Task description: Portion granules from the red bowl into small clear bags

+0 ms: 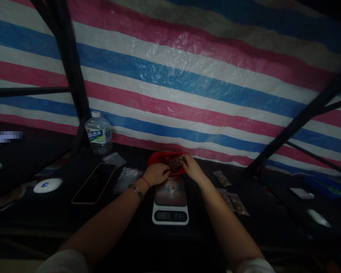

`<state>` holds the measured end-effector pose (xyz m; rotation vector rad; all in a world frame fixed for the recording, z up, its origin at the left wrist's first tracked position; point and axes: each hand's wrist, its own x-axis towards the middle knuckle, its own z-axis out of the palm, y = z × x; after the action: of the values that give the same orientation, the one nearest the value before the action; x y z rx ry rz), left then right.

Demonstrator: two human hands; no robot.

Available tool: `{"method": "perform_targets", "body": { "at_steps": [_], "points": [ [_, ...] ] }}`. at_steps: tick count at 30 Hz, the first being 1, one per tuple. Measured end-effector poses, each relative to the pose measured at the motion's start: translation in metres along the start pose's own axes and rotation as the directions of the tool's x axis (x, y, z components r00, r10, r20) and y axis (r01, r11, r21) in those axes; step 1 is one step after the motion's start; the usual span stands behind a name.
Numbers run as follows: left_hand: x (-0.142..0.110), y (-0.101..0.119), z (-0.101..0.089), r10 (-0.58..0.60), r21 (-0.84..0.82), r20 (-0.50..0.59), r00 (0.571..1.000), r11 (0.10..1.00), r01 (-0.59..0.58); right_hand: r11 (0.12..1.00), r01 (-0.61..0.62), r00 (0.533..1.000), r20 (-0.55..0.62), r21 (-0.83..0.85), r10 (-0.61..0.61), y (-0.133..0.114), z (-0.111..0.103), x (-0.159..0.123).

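A red bowl (155, 157) with dark brown bits in it sits behind a white kitchen scale (170, 208) with a metal plate. Over the bowl, my left hand (156, 173) is closed, its fingertips at the near left edge of what looks like a small clear plastic bag (174, 162). My right hand (191, 167) pinches that bag at its right side. Dim light makes the bag hard to part from the brown bits behind it. A small pale shape (172, 187) shows on the scale plate, perhaps a reflection.
Left of the scale lie flat clear zip bags (126, 179), a phone (94, 184) and a white oval device (47, 185). A clear plastic bottle (99, 134) stands behind them. To the right lie filled bags (238, 204). Dark metal posts (71, 68) frame a striped plastic sheet (187, 83).
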<state>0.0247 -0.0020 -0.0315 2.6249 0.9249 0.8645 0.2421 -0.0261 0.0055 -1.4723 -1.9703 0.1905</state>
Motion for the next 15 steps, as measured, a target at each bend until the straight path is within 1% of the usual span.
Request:
{"method": "perform_targets", "body": {
  "at_steps": [2, 4, 7, 9, 11, 12, 15],
  "points": [
    [-0.001, 0.001, 0.0, 0.017, 0.021, 0.031, 0.999, 1.0, -0.017, 0.992, 0.028, 0.996, 0.084, -0.119, -0.018, -0.009, -0.002, 0.004],
    [-0.001, 0.001, -0.001, 0.029, 0.056, 0.067, 0.997, 0.998, -0.033, 0.968, 0.023, 0.991, 0.134, -0.249, 0.011, -0.018, -0.006, 0.009],
    [0.0, 0.003, -0.002, 0.039, 0.115, 0.115, 0.993, 0.992, -0.052, 0.897, -0.007, 0.975, 0.196, -0.442, 0.104, -0.029, -0.013, 0.016],
    [0.001, 0.004, -0.003, 0.043, 0.128, 0.129, 0.991, 0.99, -0.06, 0.836, -0.041, 0.959, 0.213, -0.547, 0.186, -0.036, -0.018, 0.02],
    [0.001, 0.005, -0.002, 0.051, 0.12, 0.122, 0.991, 0.991, -0.066, 0.782, -0.069, 0.948, 0.203, -0.62, 0.245, -0.042, -0.021, 0.022],
    [0.002, 0.005, -0.001, 0.063, 0.112, 0.112, 0.992, 0.991, -0.076, 0.763, -0.071, 0.946, 0.199, -0.642, 0.255, -0.046, -0.022, 0.022],
    [0.003, 0.005, 0.002, 0.126, 0.09, 0.073, 0.989, 0.987, -0.132, 0.746, -0.019, 0.951, 0.218, -0.666, 0.219, -0.057, -0.024, 0.022]
  ]
}}
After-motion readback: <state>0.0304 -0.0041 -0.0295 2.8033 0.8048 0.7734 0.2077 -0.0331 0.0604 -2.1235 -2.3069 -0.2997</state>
